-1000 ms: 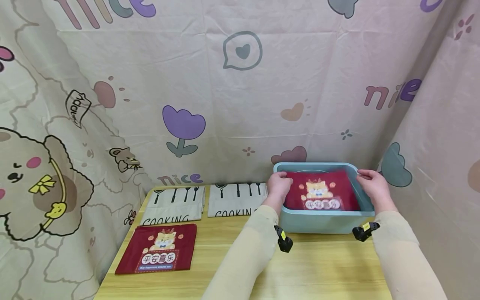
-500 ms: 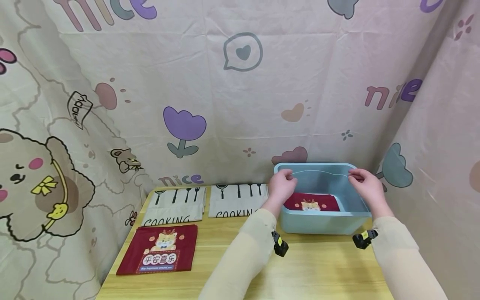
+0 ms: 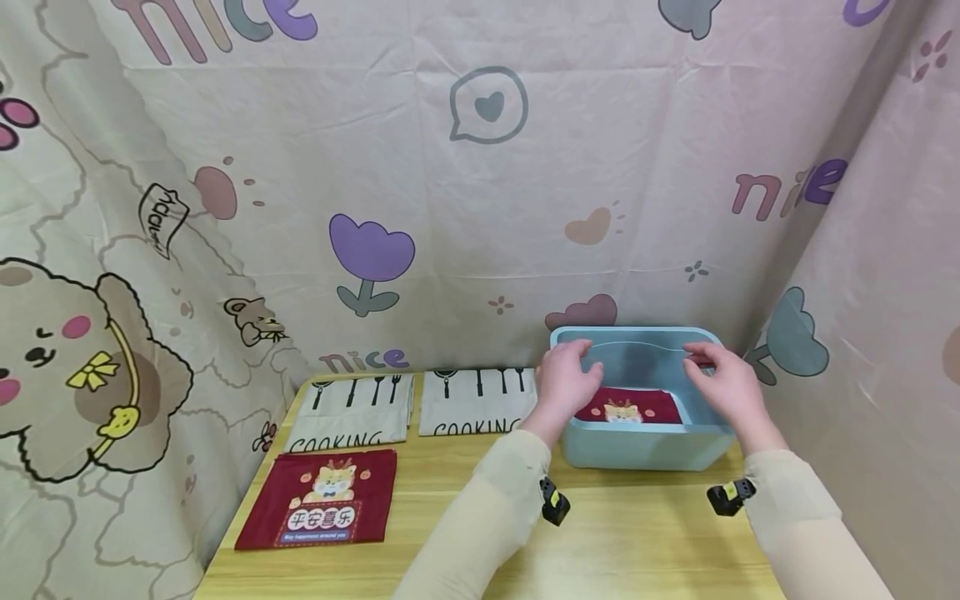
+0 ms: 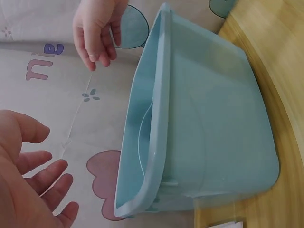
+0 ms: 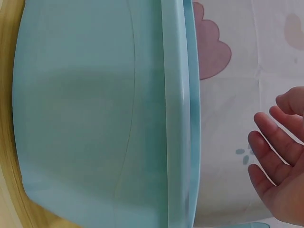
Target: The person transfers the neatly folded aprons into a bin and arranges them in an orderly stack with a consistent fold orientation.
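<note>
Down the bench's (image 3: pixel 457 517) left edge, a flat red cloth (image 3: pixel 315 500); behind it, two white cloths (image 3: pixel 347 417) along the back edge. Left hand (image 3: pixel 566 377) above the blue bin's (image 3: pixel 645 450) left end, fingers loosely spread! Inside, near the bench's back right corner, lies the second red cloth (image 3: pixel 637 406). Right hand (image 3: pixel 726 385) opposite, fingers relaxed and parted!

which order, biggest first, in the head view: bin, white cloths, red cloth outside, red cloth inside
1. Bin
2. Red cloth outside
3. Left white cloth and right white cloth: too alike to rank
4. Red cloth inside, judging only what shows
</note>
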